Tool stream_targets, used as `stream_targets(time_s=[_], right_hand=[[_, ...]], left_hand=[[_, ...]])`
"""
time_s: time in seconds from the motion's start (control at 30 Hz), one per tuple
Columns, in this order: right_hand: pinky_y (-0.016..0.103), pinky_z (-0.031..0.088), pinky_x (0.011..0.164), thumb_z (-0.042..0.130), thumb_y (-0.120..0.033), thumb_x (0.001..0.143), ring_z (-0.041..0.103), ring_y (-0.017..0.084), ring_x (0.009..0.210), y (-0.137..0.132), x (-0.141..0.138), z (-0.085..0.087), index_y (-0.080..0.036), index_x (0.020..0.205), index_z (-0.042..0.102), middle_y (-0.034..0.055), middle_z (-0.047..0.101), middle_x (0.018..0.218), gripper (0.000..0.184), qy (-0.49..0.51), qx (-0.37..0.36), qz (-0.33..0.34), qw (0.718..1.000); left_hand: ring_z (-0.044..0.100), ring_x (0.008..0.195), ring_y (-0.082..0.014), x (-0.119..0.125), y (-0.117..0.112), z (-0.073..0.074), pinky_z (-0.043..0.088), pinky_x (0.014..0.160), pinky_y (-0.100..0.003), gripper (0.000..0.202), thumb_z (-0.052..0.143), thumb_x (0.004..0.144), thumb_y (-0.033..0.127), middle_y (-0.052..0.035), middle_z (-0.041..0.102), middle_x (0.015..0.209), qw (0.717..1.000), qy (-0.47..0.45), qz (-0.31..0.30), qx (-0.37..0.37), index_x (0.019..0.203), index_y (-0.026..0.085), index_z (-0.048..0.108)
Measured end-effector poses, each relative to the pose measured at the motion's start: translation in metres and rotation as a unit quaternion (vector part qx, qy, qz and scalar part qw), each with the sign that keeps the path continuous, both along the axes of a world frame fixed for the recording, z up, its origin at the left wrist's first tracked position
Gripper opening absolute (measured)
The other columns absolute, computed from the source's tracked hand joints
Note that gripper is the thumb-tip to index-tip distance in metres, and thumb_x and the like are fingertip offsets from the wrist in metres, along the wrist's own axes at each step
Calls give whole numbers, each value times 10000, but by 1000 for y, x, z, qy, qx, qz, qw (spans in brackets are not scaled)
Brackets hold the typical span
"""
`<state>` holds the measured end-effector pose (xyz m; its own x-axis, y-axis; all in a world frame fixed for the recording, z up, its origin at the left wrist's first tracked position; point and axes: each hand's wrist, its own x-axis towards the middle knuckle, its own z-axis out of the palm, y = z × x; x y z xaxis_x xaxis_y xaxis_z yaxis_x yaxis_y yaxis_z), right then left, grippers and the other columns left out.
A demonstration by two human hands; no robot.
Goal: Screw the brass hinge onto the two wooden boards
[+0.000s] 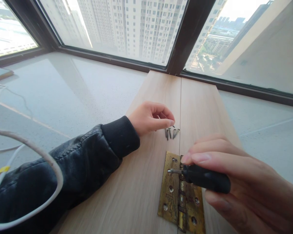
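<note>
My left hand (pixel 152 118) is closed in a pinch, with the small dark tip of a screw (pixel 173 126) showing at the fingertips. Just below it, several loose screws (pixel 170 134) lie beside the seam of the pale wooden boards (pixel 127 182). A brass butt hinge (pixel 168 198) lies opened flat across that seam, its knuckle roughly along the joint. My right hand (pixel 241 175) grips a black-handled screwdriver (pixel 207 178), held nearly level over the hinge. Its tip points at an upper hole in the left leaf. Part of the right leaf is hidden by this hand.
Dark window frames (pixel 112 58) border the far side, with tall buildings behind the glass. A white speckled sill (pixel 95 84) extends on both sides of the boards. White cables (pixel 56 169) loop at the left, in front of my sleeve. A flat object (pixel 0 74) sits at the far left.
</note>
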<state>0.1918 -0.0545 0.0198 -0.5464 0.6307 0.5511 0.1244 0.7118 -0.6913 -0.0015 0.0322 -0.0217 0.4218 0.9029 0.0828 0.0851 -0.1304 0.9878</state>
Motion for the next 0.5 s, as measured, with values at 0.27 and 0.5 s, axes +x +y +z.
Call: stream_targets(time_s=[0.27, 0.5], right_hand=[[244, 566, 622, 778, -211, 776, 635, 177, 830, -4, 1, -8, -237, 1038, 645, 15, 689, 857, 296, 62, -54, -73, 994], [314, 579, 682, 679, -200, 851, 650, 218, 887, -2, -1, -2, -217, 1129, 659, 52, 697, 931, 279, 20, -35, -43, 998]], left_hand=[[497, 544, -66, -1, 0, 1, 380, 494, -195, 123, 684, 715, 201, -7, 614, 646, 1000, 3, 2, 2, 775, 96, 661], [516, 558, -69, 0, 0, 0, 390, 506, -195, 125, 689, 716, 210, -9, 625, 657, 1000, 0, -2, 3, 777, 104, 663]])
